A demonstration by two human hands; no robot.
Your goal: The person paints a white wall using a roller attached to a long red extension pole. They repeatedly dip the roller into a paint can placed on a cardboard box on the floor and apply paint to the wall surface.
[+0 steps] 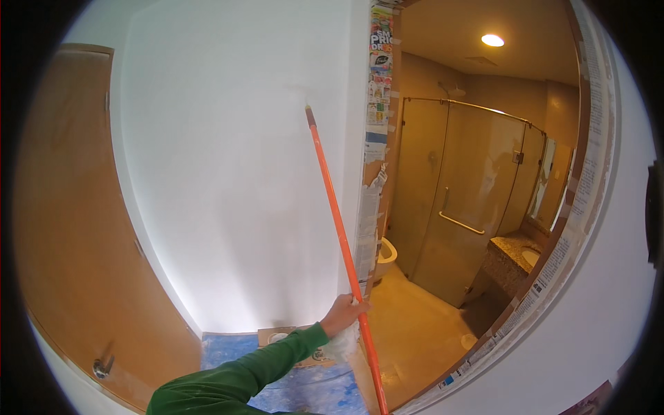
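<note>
My left hand [344, 316], at the end of a green sleeve, is wrapped round a long orange pole [335, 206]. The pole slants up and leftward toward a white wall [228, 159]. Its upper end carries a dark brown grip piece with a yellowish tip [309, 114]; whatever is fixed beyond that blends into the white wall and cannot be made out. The pole's lower part runs out of the picture at the bottom edge. My right hand is out of view.
A brown door [72, 207] with a lever handle stands left. Blue sheeting [304, 391] and cardboard [266, 337] cover the floor. Right, a doorway edged with taped newspaper [371, 207] opens on a bathroom with a glass shower enclosure [477, 187], toilet [387, 252] and granite counter [508, 252].
</note>
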